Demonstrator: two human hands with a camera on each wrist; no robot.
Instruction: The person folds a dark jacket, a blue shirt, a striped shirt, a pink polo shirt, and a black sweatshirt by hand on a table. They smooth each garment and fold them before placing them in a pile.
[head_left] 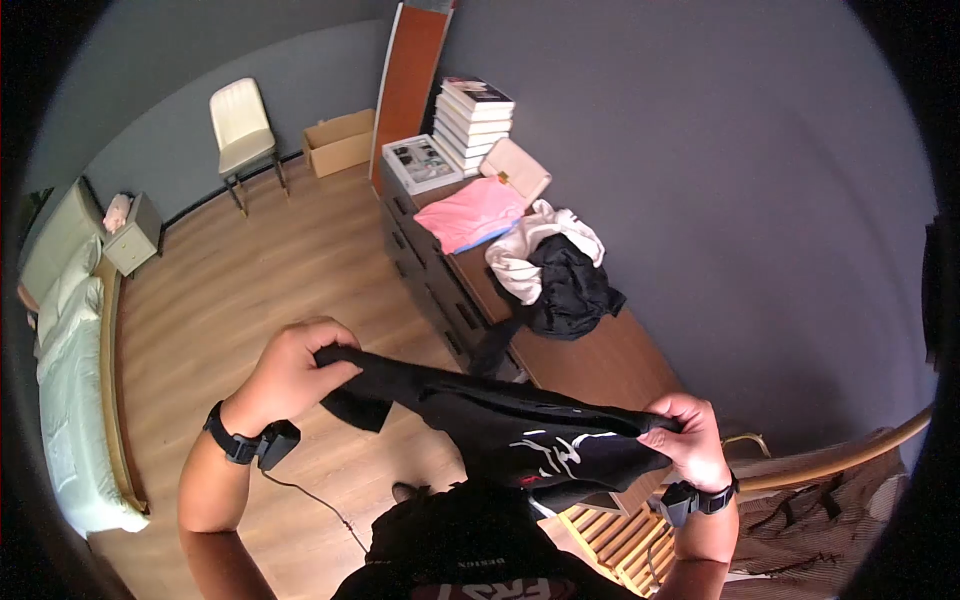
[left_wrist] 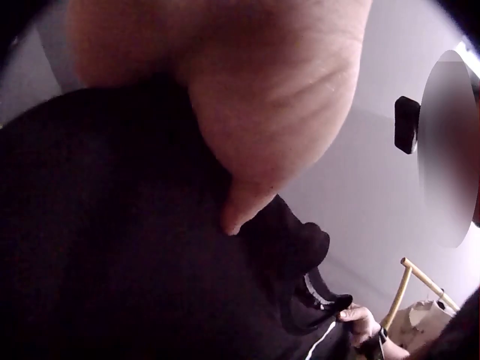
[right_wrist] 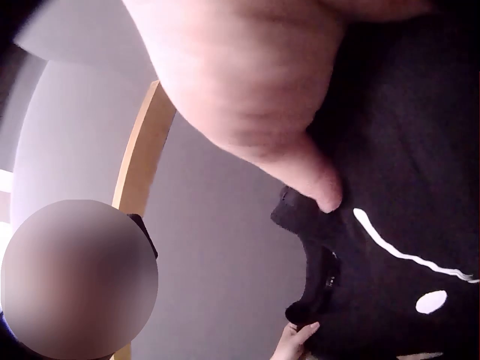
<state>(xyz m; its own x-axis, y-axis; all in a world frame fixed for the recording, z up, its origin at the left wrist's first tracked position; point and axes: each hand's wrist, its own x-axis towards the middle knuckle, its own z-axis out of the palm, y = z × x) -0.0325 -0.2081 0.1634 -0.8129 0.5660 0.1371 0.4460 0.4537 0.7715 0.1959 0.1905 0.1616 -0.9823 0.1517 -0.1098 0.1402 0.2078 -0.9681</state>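
Observation:
A black garment [head_left: 430,395] with a white and red print is stretched between both hands in the head view. My left hand [head_left: 300,372] pinches one end between thumb and fingers, and my right hand [head_left: 688,436] pinches the other. In the left wrist view, the left hand [left_wrist: 277,97] lies over the black cloth [left_wrist: 112,225], its thumb pressed on it; the far hand grips near the neckline. The right wrist view has the right hand [right_wrist: 247,82] with its thumb on the cloth [right_wrist: 405,150], beside white print lines. Fingertips behind the fabric are hidden.
A dresser [head_left: 600,365] holds a black and white clothing pile [head_left: 570,285], pink cloth [head_left: 470,215], a pale bag [head_left: 517,172] and stacked books [head_left: 472,125]. A slatted wooden piece [head_left: 610,545] stands low right. Chair [head_left: 243,125], cardboard box [head_left: 340,143] and bed [head_left: 75,400] lie beyond.

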